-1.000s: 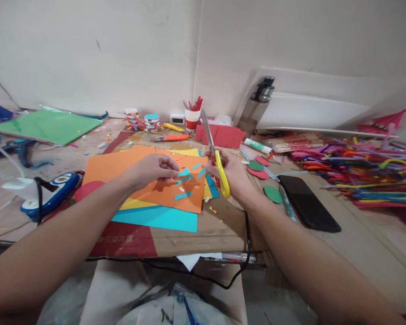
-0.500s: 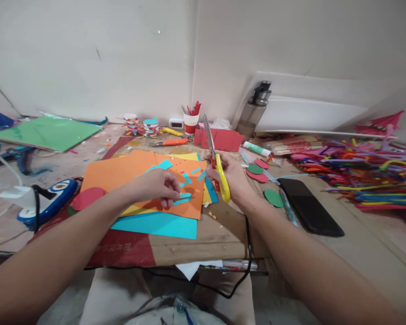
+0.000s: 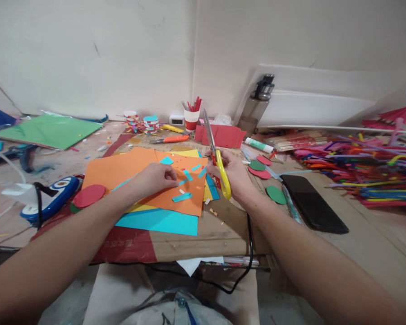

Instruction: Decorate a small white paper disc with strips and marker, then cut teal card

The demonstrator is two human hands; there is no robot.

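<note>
My right hand (image 3: 235,176) holds scissors (image 3: 219,167) with yellow-and-red handles. Their blades point up and away from me and look closed. Over the orange paper (image 3: 111,169) is my left hand (image 3: 157,177), fingers bent and pressed together. Its fingertips meet the near end of a small blue paper strip (image 3: 183,182); whether they pinch it I cannot tell. Just below lies a wider blue paper strip (image 3: 182,197), and several more blue scraps are scattered to the right. Yellow and blue sheets (image 3: 162,222) stick out from under the orange paper.
A phone (image 3: 313,203), green and red paper circles (image 3: 275,194) and a glue stick (image 3: 259,145) lie to the right, before a pile of pipe cleaners (image 3: 368,167). At the back stand a cup of red pens (image 3: 191,119) and a bottle (image 3: 257,104). A black cable (image 3: 249,243) hangs over the front edge.
My left hand has moved up and slightly away from the wider blue strip, which now lies uncovered on the orange paper. My right hand still holds the scissors in nearly the same place.
</note>
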